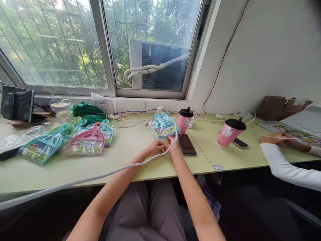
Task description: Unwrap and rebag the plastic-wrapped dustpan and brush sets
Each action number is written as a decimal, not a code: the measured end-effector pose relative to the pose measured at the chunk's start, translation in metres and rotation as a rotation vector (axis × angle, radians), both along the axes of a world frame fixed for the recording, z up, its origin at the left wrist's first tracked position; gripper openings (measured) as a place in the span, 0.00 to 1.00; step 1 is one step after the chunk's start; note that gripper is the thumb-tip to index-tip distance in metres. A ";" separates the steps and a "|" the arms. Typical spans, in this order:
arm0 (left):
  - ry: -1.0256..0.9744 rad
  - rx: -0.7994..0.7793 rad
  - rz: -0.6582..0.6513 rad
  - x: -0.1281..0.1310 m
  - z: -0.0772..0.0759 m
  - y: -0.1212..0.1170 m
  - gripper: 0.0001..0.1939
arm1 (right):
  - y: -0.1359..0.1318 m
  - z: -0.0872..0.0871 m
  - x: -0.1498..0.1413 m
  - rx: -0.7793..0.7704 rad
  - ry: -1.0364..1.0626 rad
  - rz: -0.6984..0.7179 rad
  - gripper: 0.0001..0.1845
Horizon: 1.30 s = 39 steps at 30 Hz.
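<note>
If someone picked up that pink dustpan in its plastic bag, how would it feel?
The pink dustpan would probably feel stiff, since it looks like moulded plastic. Its shiny, wrinkled clear wrap might slip or crinkle. Lying flat and broad, it seems unlikely to roll.

You've got a teal dustpan-and-brush set, clear plastic wrap, colorful printed label, on pale green table, handle end away from you.

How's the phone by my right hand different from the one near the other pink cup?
The phone by your right hand shows nearly whole; the other phone is partly hidden by the pink cup. The first looks larger in this view; the other looks smaller. Both lie flat on the table.
</note>
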<state>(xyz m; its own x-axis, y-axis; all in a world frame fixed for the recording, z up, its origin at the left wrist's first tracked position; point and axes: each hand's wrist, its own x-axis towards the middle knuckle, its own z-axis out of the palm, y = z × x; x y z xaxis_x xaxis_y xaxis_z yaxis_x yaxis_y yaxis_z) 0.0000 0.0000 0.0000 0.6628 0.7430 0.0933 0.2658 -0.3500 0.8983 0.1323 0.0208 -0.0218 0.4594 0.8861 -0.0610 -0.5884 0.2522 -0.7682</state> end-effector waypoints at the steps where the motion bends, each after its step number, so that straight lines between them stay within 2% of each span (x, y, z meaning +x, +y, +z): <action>1: -0.004 -0.032 -0.061 -0.001 0.003 0.000 0.27 | 0.000 0.000 0.001 0.026 -0.017 -0.003 0.13; 4: -0.004 -0.146 -0.234 -0.011 0.014 0.003 0.24 | -0.002 0.001 0.004 0.107 -0.064 0.005 0.13; 6: 0.033 -0.243 -0.362 -0.027 0.022 0.008 0.22 | -0.003 0.002 0.006 0.167 -0.093 0.026 0.14; 8: -0.012 -0.321 -0.398 -0.046 0.027 0.017 0.21 | -0.004 0.004 0.009 0.216 -0.102 0.064 0.16; 11: -0.357 -0.375 -0.221 -0.071 0.022 0.032 0.27 | -0.005 0.006 0.012 0.234 -0.090 0.154 0.17; 14: -0.790 -0.444 0.051 -0.081 0.013 0.044 0.31 | -0.003 0.004 0.012 0.190 -0.081 0.227 0.17; 17: -1.042 -0.567 0.305 -0.082 0.010 0.049 0.22 | -0.001 0.000 0.008 0.137 -0.102 0.295 0.17; 19: -1.106 -0.649 0.358 -0.081 0.015 0.048 0.20 | -0.001 -0.002 0.004 0.119 -0.134 0.345 0.17; 21: -1.127 -0.686 0.355 -0.081 0.020 0.044 0.23 | -0.002 -0.004 0.000 0.117 -0.162 0.392 0.17; 24: -1.126 -0.682 0.363 -0.078 0.027 0.037 0.21 | -0.002 -0.005 -0.002 0.117 -0.194 0.440 0.18; 30: -1.045 -0.506 0.375 -0.063 0.031 0.026 0.15 | 0.000 -0.007 0.001 0.106 -0.234 0.490 0.19; 36: -0.752 -0.480 0.240 -0.059 0.029 0.017 0.24 | 0.000 -0.009 0.010 0.096 -0.298 0.463 0.23; 39: -0.718 -0.519 0.160 -0.062 0.027 0.017 0.22 | -0.001 -0.006 0.014 0.062 -0.302 0.439 0.22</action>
